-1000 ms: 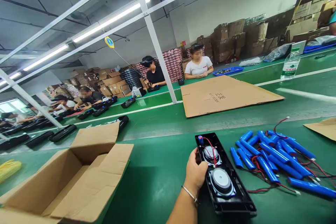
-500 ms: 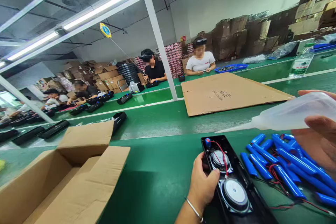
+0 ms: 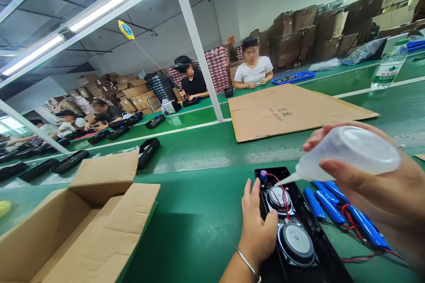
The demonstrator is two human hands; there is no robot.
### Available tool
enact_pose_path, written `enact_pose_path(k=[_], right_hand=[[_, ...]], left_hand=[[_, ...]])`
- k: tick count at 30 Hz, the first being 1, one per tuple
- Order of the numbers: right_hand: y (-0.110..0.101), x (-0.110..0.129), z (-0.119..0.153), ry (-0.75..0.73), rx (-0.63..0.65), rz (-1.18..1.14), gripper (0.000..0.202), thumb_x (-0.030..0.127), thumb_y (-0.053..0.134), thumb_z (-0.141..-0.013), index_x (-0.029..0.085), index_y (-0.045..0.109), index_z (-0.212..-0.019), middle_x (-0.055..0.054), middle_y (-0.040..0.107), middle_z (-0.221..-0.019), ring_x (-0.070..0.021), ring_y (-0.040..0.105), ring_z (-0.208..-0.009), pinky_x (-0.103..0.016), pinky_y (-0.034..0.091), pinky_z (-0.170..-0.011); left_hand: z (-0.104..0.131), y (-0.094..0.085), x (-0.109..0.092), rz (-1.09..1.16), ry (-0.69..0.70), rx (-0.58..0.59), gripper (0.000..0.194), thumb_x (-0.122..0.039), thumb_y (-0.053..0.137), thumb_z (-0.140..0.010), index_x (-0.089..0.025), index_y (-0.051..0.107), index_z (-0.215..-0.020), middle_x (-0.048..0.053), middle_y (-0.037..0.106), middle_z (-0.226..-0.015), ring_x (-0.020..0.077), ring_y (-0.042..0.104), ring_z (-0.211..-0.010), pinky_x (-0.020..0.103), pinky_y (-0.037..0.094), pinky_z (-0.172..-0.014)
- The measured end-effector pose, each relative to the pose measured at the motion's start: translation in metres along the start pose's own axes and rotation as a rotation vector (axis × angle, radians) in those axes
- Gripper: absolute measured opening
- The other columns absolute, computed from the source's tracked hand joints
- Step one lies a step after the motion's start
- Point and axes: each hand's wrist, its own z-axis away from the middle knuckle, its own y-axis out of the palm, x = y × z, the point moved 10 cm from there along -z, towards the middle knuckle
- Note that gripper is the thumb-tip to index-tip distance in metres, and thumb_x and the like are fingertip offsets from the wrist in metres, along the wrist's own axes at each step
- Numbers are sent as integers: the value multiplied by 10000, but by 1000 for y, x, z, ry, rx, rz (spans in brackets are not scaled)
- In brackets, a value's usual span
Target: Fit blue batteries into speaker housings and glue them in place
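Note:
A black speaker housing [image 3: 312, 225] lies on the green bench, with two round speakers, red wires and a small blue part at its far end. My left hand [image 3: 257, 225], a bangle at its wrist, rests on the housing's left edge, fingers spread. In my right hand [image 3: 368, 177] is a translucent squeeze bottle [image 3: 358, 150], tilted down to the left. Its thin nozzle tip is over the far speaker; whether it touches cannot be made out. Blue battery cells [image 3: 367, 225] with red and black wires lie right of the housing, partly hidden by my right hand.
An open cardboard box [image 3: 113, 225] stands at left. A flat cardboard sheet [image 3: 282, 112] and a water bottle [image 3: 387, 70] are farther back. Black housings [image 3: 71, 161] line the left side. Several people sit across the bench; a metal post [image 3: 199, 48] rises mid-view.
My right hand has brought the squeeze bottle left and down, its nozzle now over the housing. The fingers of my left hand have straightened and spread. The view has shifted slightly.

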Motion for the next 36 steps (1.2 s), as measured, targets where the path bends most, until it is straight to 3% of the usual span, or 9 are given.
enact_pose_path(k=[3, 6, 12, 15, 21, 29, 36], right_hand=[[21, 1, 5, -16, 95, -11, 416, 274, 711, -704, 233, 506, -1064, -81, 579, -952, -229, 571, -900, -301, 530, -710], [39, -1, 6, -30, 173, -18, 406, 259, 691, -734, 254, 479, -1080, -68, 585, -982, -237, 575, -924, -339, 527, -753], [68, -14, 5, -40, 282, -36, 392, 250, 676, -754, 246, 449, -1073, -50, 601, -934, -205, 588, -876, -324, 520, -739], [79, -18, 6, -38, 313, -17, 410, 258, 682, -749, 233, 435, -1075, -49, 602, -916, -197, 591, -848, -324, 510, -741], [91, -31, 4, -21, 312, 118, 465, 348, 696, -720, 224, 434, -1084, -58, 565, -940, -215, 563, -835, -396, 486, -762], [101, -42, 3, -26, 349, 174, 531, 365, 705, -700, 216, 417, -1120, -76, 555, -1010, -221, 550, -870, -388, 476, -780], [107, -42, 3, -31, 379, 204, 480, 377, 686, -724, 223, 428, -1098, -49, 574, -941, -202, 566, -814, -344, 487, -717]], left_hand=[[-2, 2, -13, -177, 107, 64, 553, -175, 571, -679, -329, 511, -1207, -58, -19, -1498, 280, 106, -1348, 430, 123, -1101], [-2, -2, -20, -266, 162, 46, 416, -161, 586, -646, -300, 620, -1036, -86, -64, -1491, 298, 36, -1357, 455, 112, -1104], [4, 0, -30, -235, 196, 99, 315, -162, 556, -652, -291, 640, -927, -33, 284, -1433, 297, 12, -1362, 510, 58, -1109], [5, 1, -32, -228, 209, 90, 283, -170, 533, -668, -261, 632, -917, -12, 275, -1439, 292, 39, -1362, 503, 71, -1111], [8, 2, -24, -246, 229, 46, 207, -192, 489, -715, -215, 609, -882, 9, 74, -1495, 247, 84, -1363, 446, 137, -1108], [10, 3, -22, -189, 219, 76, 231, -196, 485, -724, -219, 600, -923, 5, 89, -1492, 235, 79, -1366, 426, 139, -1115], [11, 2, -20, -168, 208, 79, 254, -208, 481, -733, -227, 599, -957, 9, 74, -1495, 234, 56, -1369, 440, 154, -1108]])
